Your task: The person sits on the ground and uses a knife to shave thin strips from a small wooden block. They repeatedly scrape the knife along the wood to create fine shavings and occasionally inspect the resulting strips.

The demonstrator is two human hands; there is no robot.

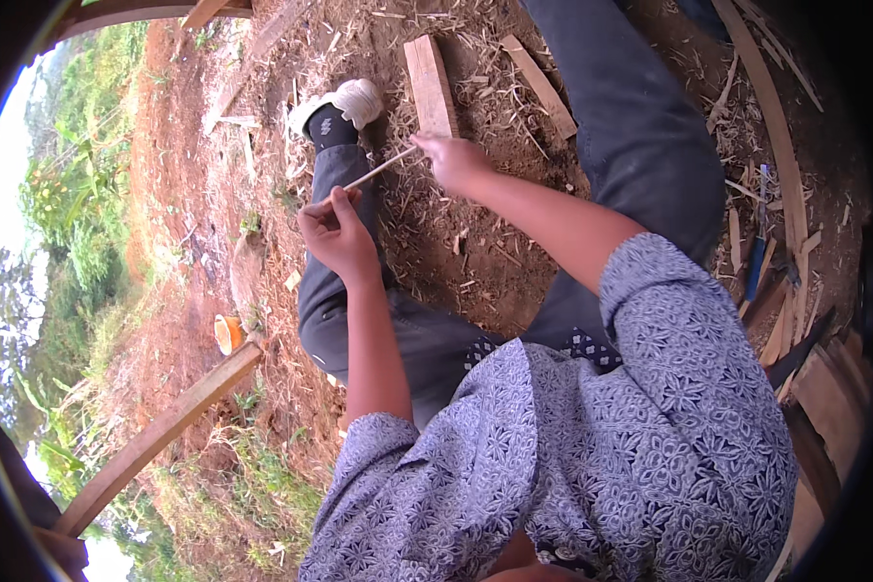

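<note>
Hands (344,241) (456,165), nearly closed, grip a thin stick (381,168).

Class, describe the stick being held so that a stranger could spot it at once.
Find the patterned shirt, then follow the bare forearms to the left grip and right grip. The thin, pale stick slants between them. Unlike the broad board lying beyond the right grip, it is slender and held.

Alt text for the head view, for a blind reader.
A person's left hand and right hand hold a thin stick between them, above shaving-strewn ground. A short plank lies beyond; an orange container sits at left.
</note>
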